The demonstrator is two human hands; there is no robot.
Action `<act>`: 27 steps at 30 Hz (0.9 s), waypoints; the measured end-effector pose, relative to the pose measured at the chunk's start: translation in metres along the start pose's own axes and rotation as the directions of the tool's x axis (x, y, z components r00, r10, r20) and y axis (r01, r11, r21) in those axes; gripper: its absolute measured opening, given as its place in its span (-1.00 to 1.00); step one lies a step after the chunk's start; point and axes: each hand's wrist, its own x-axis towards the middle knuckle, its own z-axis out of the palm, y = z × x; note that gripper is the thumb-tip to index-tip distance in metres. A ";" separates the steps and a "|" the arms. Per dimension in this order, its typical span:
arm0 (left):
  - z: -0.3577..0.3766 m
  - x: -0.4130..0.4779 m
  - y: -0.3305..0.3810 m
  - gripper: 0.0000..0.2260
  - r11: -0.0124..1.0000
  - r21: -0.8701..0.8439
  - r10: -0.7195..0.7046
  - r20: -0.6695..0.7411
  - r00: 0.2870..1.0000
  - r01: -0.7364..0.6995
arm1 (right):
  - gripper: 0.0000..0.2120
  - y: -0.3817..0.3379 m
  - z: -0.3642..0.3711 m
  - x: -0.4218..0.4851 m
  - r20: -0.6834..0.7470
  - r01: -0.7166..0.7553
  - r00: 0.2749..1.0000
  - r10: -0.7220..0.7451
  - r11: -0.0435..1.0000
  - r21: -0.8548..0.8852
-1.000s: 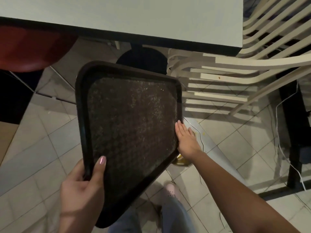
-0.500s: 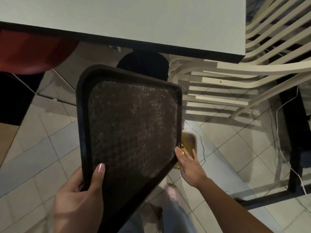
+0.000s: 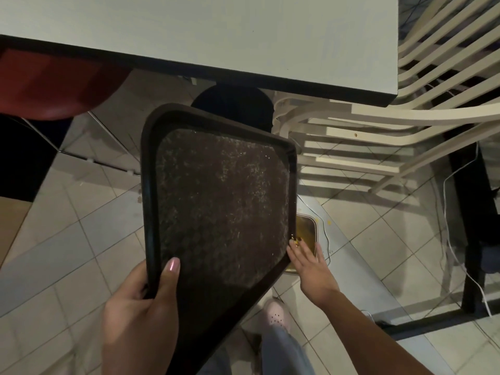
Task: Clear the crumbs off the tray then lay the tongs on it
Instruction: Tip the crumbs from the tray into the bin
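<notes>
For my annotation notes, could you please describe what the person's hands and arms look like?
The left hand has a glossy pink thumbnail. The right hand and forearm are bare: no sleeve, glove, ring or watch shows.

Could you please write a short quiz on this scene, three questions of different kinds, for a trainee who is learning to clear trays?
1. True or false: the tray lies flat on the table.
2. Which hand grips the tray's rim? A) the left hand B) the right hand C) both
3. Short answer: are the tongs in view?

Key
1. False: it is held tilted above the floor.
2. A: the right hand's straight fingers only touch the tray's right edge, beside a few yellow crumbs.
3. No.
</notes>
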 end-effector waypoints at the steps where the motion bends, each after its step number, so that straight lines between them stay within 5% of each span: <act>1: -0.001 0.000 0.000 -0.77 1.000 -0.003 0.007 0.003 1.000 -0.007 | -0.14 0.004 -0.003 0.000 0.014 -0.025 1.000 0.025 1.000 -0.004; 4: -0.003 -0.004 -0.002 -0.88 0.999 -0.013 0.037 0.022 0.999 -0.037 | -0.26 0.014 -0.013 0.005 -0.024 -0.004 1.000 0.003 0.999 -0.041; 9: -0.003 -0.002 -0.006 -0.60 0.998 0.010 0.061 0.058 0.996 -0.062 | -0.28 0.012 -0.029 0.017 -0.063 -0.004 0.998 0.008 0.998 0.058; 17: -0.007 -0.007 -0.015 -0.72 0.986 0.018 0.165 0.009 0.986 -0.165 | -0.33 0.006 -0.016 0.005 0.068 0.118 0.990 -0.120 0.992 0.034; 27: -0.007 -0.005 -0.031 -0.94 0.949 0.056 0.309 0.017 0.951 -0.310 | -0.22 -0.014 -0.013 0.019 0.005 0.044 0.999 -0.045 0.992 0.120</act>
